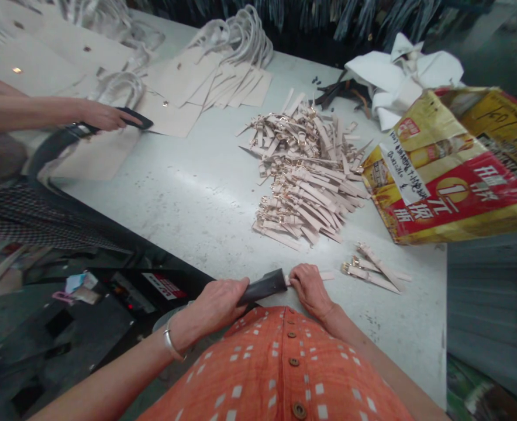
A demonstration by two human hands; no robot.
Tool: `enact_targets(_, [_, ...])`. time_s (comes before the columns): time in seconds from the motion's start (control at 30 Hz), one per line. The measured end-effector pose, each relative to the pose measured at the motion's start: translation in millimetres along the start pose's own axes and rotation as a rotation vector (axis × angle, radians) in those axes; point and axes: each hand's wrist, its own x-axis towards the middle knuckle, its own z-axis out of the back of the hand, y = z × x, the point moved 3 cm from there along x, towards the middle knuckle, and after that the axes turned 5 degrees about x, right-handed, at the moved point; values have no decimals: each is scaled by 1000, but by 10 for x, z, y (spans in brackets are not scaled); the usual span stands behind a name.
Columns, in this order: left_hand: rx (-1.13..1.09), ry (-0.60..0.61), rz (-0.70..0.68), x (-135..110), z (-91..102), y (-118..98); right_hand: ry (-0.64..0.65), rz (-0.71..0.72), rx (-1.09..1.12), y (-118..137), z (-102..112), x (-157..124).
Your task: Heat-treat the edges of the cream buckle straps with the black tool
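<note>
Far to the left of the strap heap, the near edge of the white surface slants down toward the person, with a dark machine below it. Beyond that edge, a co-worker's hand holds a black tool among flat, square-cornered cream panels; the looped handles beyond them look smooth and rounded. Between panels and heap runs a broad, scuffed stretch with room to move across.

Nearer the person than the heap, and a little left of it, the left grip is closed around a black tube-like tool with a blunt end. Directly on the heap's near side, the right grip is pinched narrow on a pale strap, its tail sticking out to the right; whether the strap enters the tool is hidden. The heap itself is narrow, flat, leather-like strips with gold-coloured buckles.

Right of the heap and nearer, a few matching straps lie apart. Just beside the heap's right, a glossy red-and-yellow carton overhangs the surface's straight right edge; white crumpled sheets lie behind it.
</note>
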Motion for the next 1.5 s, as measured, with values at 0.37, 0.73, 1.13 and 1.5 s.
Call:
enact_targets(0.37, [-3,11,45,31,18,-96,-155,43,-88,-43,-53,31])
enact_targets(0.73, [-8,49,76,61,104,-171,-232,34,100,-169,13,-142])
enact_targets(1.13, [-31,10,50,107,16,-193,-227,19,49,-225,71,-304])
enact_targets(1.5, [32,61,101,42,-15,-215,-248,30,77,-270,66,-303])
